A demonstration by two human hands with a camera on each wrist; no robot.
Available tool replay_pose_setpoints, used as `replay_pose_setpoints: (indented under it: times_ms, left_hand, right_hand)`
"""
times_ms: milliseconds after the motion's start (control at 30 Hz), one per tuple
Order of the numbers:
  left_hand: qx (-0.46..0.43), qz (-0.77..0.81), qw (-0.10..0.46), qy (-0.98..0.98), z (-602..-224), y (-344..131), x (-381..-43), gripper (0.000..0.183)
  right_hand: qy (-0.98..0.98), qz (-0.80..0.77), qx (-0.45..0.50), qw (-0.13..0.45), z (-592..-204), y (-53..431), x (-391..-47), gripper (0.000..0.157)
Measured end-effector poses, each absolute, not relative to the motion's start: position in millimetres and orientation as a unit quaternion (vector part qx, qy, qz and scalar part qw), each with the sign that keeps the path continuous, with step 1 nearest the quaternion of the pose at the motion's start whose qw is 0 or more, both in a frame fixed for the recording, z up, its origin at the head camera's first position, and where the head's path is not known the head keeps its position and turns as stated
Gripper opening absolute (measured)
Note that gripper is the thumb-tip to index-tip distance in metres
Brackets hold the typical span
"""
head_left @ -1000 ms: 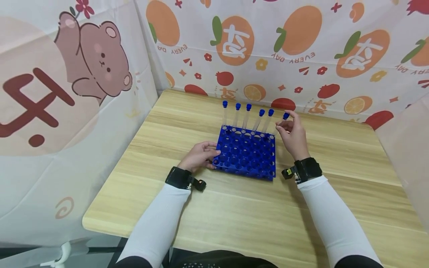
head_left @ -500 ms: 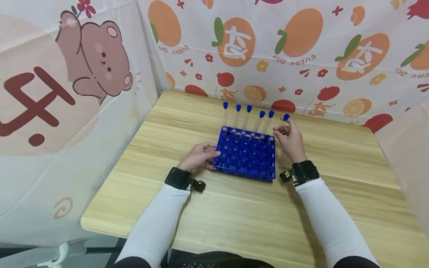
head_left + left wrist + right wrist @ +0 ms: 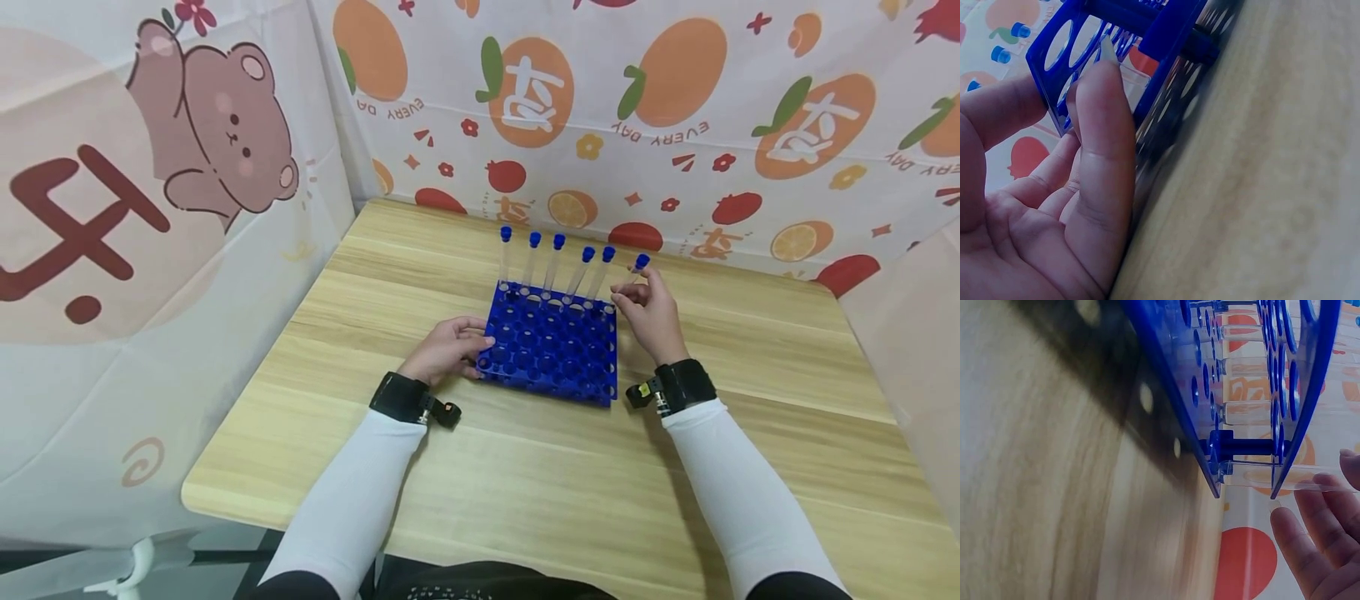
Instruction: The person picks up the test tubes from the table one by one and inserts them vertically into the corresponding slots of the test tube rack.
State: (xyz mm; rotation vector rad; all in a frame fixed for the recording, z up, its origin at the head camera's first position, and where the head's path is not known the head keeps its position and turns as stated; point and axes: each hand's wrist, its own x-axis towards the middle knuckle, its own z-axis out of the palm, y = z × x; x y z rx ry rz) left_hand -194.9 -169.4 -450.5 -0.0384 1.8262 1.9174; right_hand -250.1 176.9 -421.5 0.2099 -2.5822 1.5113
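A blue test tube rack (image 3: 551,342) stands on the table, several tubes with blue caps along its far row. On its left side my left hand (image 3: 442,350) grips the edge; the left wrist view shows thumb (image 3: 1102,137) and fingers at the rack's end frame (image 3: 1047,69). Near the far right corner, my right hand (image 3: 654,317) pinches a clear test tube with a blue cap (image 3: 641,262). The right wrist view has this tube (image 3: 1254,473) passing through the rack's corner holes, with fingertips (image 3: 1319,487) around its upper part. That view cuts off its cap.
The wooden table (image 3: 465,483) runs back to a fruit-printed curtain (image 3: 600,167) close behind the tubes. Another printed curtain (image 3: 90,333) hangs on the left. The other capped tubes (image 3: 555,267) stand close together, left of my right hand.
My right hand has moved slightly down and left, its fingers sliding from the cap to lower on the tube. My left hand has stayed on the rack.
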Motion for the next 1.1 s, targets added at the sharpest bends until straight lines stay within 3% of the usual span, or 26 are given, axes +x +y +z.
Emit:
replay_pose_setpoints:
  times_ms: [1100]
  left_hand:
    - [-0.027,0.705,0.241,0.666,-454,-175,-201,0.041]
  right_hand:
    - [-0.889,0.450,0.060,0.056,-423,217,-240,0.065]
